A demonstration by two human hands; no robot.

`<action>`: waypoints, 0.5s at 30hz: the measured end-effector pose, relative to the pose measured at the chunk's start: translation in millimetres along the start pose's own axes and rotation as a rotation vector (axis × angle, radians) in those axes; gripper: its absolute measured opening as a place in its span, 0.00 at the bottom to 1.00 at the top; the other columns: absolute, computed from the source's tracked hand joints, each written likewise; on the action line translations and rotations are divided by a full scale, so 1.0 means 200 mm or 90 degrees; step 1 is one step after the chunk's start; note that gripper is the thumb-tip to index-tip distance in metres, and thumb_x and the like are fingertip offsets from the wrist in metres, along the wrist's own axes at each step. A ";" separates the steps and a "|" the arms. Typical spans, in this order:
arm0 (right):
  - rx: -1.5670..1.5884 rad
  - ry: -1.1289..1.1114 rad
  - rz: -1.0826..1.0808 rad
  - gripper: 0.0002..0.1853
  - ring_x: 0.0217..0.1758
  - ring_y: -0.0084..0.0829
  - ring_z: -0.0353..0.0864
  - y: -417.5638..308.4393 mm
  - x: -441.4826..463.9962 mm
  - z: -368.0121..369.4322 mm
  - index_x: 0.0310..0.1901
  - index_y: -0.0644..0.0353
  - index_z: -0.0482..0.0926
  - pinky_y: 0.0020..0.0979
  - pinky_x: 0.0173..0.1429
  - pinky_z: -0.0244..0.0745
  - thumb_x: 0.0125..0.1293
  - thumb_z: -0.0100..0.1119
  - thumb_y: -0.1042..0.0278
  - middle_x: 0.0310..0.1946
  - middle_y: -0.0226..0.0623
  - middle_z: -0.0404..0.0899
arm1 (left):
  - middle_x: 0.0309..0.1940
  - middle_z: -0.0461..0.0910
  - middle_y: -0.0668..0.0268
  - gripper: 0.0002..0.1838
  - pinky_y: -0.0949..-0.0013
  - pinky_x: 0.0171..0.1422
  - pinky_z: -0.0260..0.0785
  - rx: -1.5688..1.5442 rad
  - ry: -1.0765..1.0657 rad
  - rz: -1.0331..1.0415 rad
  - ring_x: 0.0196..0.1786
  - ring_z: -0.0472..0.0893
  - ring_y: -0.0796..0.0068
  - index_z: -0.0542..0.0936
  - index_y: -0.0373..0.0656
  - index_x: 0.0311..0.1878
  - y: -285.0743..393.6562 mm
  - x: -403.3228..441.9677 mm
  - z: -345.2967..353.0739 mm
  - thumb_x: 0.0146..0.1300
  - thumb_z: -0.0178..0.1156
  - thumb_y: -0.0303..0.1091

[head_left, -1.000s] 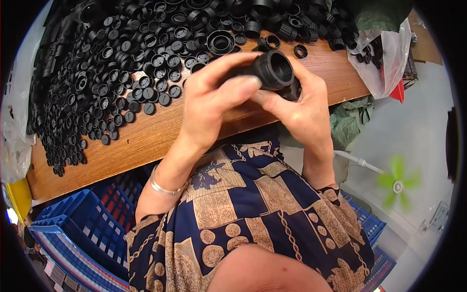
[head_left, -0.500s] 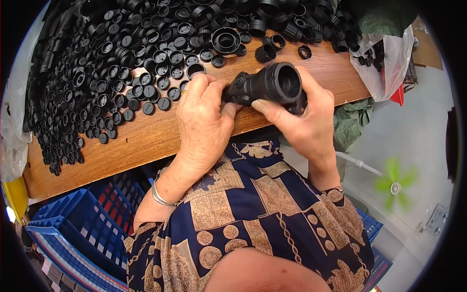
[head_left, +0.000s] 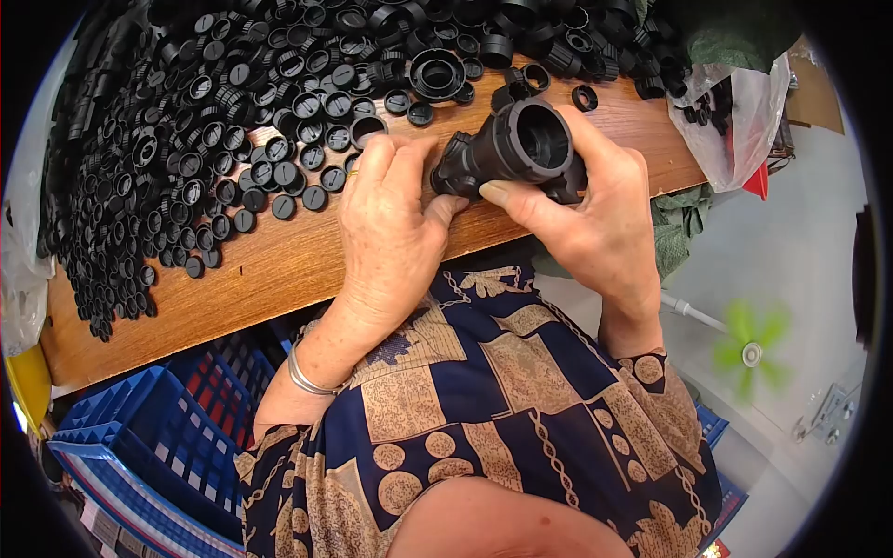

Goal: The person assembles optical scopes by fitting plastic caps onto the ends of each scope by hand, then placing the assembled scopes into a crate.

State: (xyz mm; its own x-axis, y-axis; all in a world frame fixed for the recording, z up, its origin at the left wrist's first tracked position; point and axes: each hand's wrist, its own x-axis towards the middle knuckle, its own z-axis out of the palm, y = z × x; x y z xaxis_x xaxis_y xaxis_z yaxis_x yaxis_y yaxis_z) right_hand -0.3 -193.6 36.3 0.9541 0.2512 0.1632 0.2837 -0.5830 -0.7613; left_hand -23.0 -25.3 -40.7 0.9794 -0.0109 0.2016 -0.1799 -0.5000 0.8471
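Note:
Both my hands hold a black scope-like housing (head_left: 484,153) with a wide round opening at one end, above the table's near edge. My right hand (head_left: 609,209) is closed around the wide end, its thumb along the near side and its fingers mostly hidden behind. At the narrower left end, my left hand (head_left: 386,219) grips with thumb and fingers; what its fingertips touch on the far side is hidden. The open mouth of the housing faces up toward me, and its inside looks dark.
Many small black round caps (head_left: 284,172) cover the wooden table (head_left: 279,251) to the left and back. A larger black ring (head_left: 437,74) lies behind my hands. A clear plastic bag (head_left: 744,121) hangs at the right. Blue crates (head_left: 167,418) stand below; a green fan (head_left: 751,353) spins at right.
The housing has tilted, so its open end faces me more and sits slightly farther left. My right hand has turned with it, its wrist shifting right. My left hand has barely moved.

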 end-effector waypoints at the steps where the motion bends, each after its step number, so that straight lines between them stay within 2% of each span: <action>1: 0.005 0.009 0.000 0.15 0.32 0.36 0.87 0.00 0.00 0.00 0.43 0.63 0.81 0.32 0.37 0.79 0.55 0.74 0.71 0.30 0.41 0.85 | 0.41 0.78 0.58 0.21 0.61 0.48 0.74 -0.017 -0.016 -0.015 0.45 0.80 0.56 0.82 0.35 0.44 0.01 0.01 -0.02 0.44 0.73 0.20; 3: 0.017 0.026 -0.002 0.15 0.32 0.36 0.88 0.00 -0.01 0.02 0.43 0.63 0.81 0.33 0.38 0.79 0.55 0.74 0.71 0.30 0.41 0.85 | 0.43 0.80 0.59 0.21 0.64 0.50 0.75 -0.137 -0.080 -0.054 0.45 0.82 0.61 0.83 0.35 0.48 -0.01 0.02 -0.08 0.47 0.72 0.20; 4: 0.018 0.021 0.009 0.16 0.33 0.31 0.86 0.00 -0.02 0.02 0.44 0.64 0.81 0.31 0.40 0.79 0.54 0.75 0.72 0.31 0.39 0.85 | 0.44 0.80 0.59 0.21 0.65 0.50 0.76 -0.196 -0.112 -0.073 0.45 0.82 0.63 0.83 0.35 0.50 -0.01 0.03 -0.10 0.49 0.71 0.20; 6: 0.021 0.015 0.029 0.19 0.35 0.23 0.83 -0.01 -0.03 0.02 0.46 0.66 0.81 0.28 0.43 0.79 0.53 0.75 0.74 0.33 0.35 0.86 | 0.46 0.82 0.60 0.22 0.67 0.52 0.76 -0.338 -0.070 -0.088 0.47 0.83 0.68 0.83 0.35 0.54 0.00 0.06 -0.13 0.53 0.70 0.23; 7: 0.017 0.020 0.022 0.18 0.35 0.29 0.85 -0.02 -0.03 0.02 0.45 0.65 0.81 0.30 0.42 0.79 0.53 0.75 0.74 0.32 0.39 0.86 | 0.48 0.82 0.61 0.22 0.68 0.53 0.76 -0.411 -0.051 -0.095 0.48 0.83 0.70 0.82 0.36 0.55 0.01 0.09 -0.14 0.55 0.70 0.24; 8: 0.013 0.024 0.015 0.16 0.34 0.35 0.87 -0.03 -0.03 0.02 0.44 0.65 0.81 0.32 0.40 0.80 0.54 0.74 0.73 0.31 0.42 0.86 | 0.48 0.83 0.61 0.21 0.69 0.54 0.75 -0.494 -0.064 -0.094 0.50 0.82 0.74 0.83 0.35 0.56 0.05 0.14 -0.15 0.58 0.71 0.30; 9: 0.008 0.026 0.008 0.15 0.33 0.41 0.88 -0.03 -0.02 0.02 0.43 0.64 0.81 0.34 0.38 0.80 0.54 0.74 0.73 0.30 0.45 0.85 | 0.45 0.84 0.61 0.20 0.71 0.54 0.75 -0.571 -0.080 -0.025 0.51 0.82 0.75 0.83 0.34 0.54 0.08 0.19 -0.12 0.60 0.70 0.32; 11: -0.037 0.010 0.008 0.15 0.33 0.44 0.88 0.00 -0.03 0.00 0.43 0.65 0.81 0.35 0.37 0.80 0.53 0.73 0.73 0.30 0.47 0.85 | 0.47 0.84 0.63 0.23 0.75 0.55 0.73 -0.656 -0.250 -0.064 0.48 0.82 0.78 0.80 0.33 0.61 0.18 0.25 -0.13 0.62 0.65 0.27; 12: -0.059 0.002 0.008 0.15 0.33 0.45 0.88 0.00 -0.03 0.00 0.42 0.65 0.81 0.36 0.37 0.80 0.53 0.72 0.73 0.29 0.47 0.85 | 0.41 0.84 0.65 0.20 0.77 0.47 0.74 -0.589 -0.291 -0.066 0.41 0.81 0.82 0.83 0.35 0.56 0.22 0.27 -0.10 0.59 0.65 0.25; 13: -0.047 0.011 0.020 0.16 0.34 0.38 0.88 0.00 -0.03 0.00 0.43 0.67 0.81 0.34 0.38 0.80 0.51 0.71 0.75 0.30 0.45 0.86 | 0.36 0.83 0.67 0.16 0.77 0.41 0.73 -0.527 -0.192 0.045 0.36 0.80 0.83 0.85 0.35 0.49 0.21 0.26 -0.02 0.55 0.66 0.22; 15: -0.019 0.029 0.047 0.17 0.36 0.25 0.86 -0.01 -0.03 0.02 0.43 0.69 0.81 0.30 0.40 0.80 0.49 0.69 0.77 0.31 0.39 0.87 | 0.36 0.83 0.67 0.16 0.77 0.41 0.73 -0.603 -0.225 -0.080 0.36 0.80 0.82 0.85 0.34 0.47 0.19 0.26 0.00 0.52 0.67 0.21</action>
State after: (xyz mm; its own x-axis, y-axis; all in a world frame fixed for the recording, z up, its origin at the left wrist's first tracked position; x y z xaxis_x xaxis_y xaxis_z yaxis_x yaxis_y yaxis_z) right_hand -7.9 -191.0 34.4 0.9756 0.1717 0.1371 0.2152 -0.6213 -0.7535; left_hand 20.6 -44.2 2.8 0.9397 -0.3371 0.0578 0.0773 0.3739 0.9242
